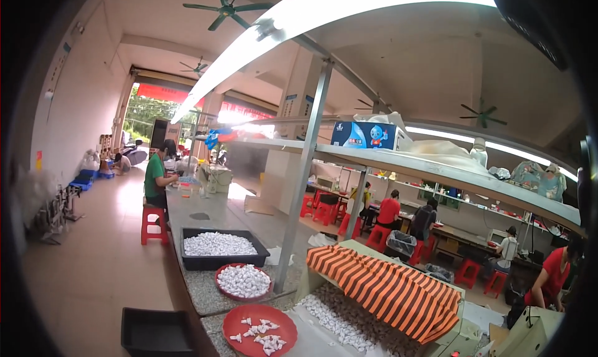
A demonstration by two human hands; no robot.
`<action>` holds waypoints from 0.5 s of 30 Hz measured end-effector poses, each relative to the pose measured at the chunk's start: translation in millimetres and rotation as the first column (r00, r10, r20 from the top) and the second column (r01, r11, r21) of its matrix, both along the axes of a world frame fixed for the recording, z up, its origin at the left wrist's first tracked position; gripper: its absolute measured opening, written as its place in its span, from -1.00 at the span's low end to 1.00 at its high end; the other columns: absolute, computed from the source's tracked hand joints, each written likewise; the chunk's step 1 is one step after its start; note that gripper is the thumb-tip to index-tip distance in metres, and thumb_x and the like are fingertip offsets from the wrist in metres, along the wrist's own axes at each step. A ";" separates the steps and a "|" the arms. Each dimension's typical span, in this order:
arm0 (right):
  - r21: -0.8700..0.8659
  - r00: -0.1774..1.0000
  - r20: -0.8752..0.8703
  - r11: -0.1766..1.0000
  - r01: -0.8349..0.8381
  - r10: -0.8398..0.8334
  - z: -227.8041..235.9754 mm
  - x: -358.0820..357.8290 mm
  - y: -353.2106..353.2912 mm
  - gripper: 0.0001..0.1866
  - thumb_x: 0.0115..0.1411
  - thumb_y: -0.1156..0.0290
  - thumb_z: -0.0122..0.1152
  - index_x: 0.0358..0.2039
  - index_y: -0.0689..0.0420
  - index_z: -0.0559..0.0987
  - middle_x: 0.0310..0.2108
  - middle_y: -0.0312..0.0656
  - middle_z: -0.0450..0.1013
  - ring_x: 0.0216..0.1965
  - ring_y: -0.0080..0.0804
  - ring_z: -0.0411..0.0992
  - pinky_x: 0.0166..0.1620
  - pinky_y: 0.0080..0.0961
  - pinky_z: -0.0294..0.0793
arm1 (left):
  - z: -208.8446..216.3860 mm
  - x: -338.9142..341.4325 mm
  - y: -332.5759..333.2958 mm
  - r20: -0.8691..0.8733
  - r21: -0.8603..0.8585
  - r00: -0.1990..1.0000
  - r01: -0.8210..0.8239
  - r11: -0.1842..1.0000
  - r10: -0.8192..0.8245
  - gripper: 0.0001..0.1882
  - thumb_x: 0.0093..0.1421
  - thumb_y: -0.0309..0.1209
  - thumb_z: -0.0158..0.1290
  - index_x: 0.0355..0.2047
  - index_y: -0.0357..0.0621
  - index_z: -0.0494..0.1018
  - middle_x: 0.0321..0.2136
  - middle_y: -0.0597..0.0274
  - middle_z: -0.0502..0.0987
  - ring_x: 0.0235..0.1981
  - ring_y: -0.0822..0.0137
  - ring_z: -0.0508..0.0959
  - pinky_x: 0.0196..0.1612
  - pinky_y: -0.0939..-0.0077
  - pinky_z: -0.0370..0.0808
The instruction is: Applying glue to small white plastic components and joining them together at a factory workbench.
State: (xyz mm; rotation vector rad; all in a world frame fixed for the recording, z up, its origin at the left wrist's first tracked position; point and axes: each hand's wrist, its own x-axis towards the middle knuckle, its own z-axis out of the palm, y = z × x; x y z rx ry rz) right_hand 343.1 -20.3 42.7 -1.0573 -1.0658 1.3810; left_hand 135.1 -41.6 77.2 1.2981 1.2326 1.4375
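Small white pieces (271, 342) lie on a round red plate (253, 311).

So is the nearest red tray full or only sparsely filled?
Sparsely filled: scattered white pieces lie on the nearest red tray, its red surface showing between them.

Black curved piece (532, 26), perhaps wearer's headgear, just right of bright tube lamp (330, 11): smooth, tapering to rounded lower end, faint sheen; exact kind unclear. Wearer's hands and sleeves out of view.
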 end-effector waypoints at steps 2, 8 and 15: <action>-0.156 0.983 -0.158 0.986 0.066 -0.091 -20.6 5.5 3.0 -0.62 0.12 0.32 -0.08 -0.08 0.20 0.42 -0.50 -0.30 0.33 -0.49 -0.54 0.26 -0.34 -0.54 0.38 | 7.3 7.7 -0.7 0.003 -0.048 0.999 0.034 0.998 -0.034 -0.71 0.02 -0.51 0.09 -0.20 -0.29 0.44 -0.48 0.20 0.52 -0.40 0.48 0.50 -0.29 0.58 0.44; -0.184 0.955 -0.174 0.960 0.209 -0.241 -21.2 13.6 -14.5 -0.62 0.09 0.36 -0.02 -0.07 0.21 0.42 -0.43 -0.29 0.36 -0.40 -0.50 0.33 -0.30 -0.55 0.40 | -14.5 14.7 6.9 0.225 -0.044 0.965 0.145 0.988 -0.132 -0.70 0.03 -0.52 0.07 -0.19 -0.33 0.42 -0.44 0.17 0.52 -0.39 0.43 0.52 -0.27 0.57 0.46; -0.145 0.996 0.078 0.988 0.057 -0.046 -11.2 -3.9 -26.3 -0.64 -0.01 0.44 0.09 -0.18 0.33 0.43 -0.39 -0.15 0.38 -0.36 -0.44 0.37 -0.31 -0.52 0.41 | -41.0 -5.3 9.5 0.338 -0.143 0.922 0.249 0.958 -0.189 -0.69 0.12 -0.46 0.04 -0.11 -0.27 0.38 -0.29 0.23 0.51 -0.26 0.52 0.49 -0.16 0.66 0.41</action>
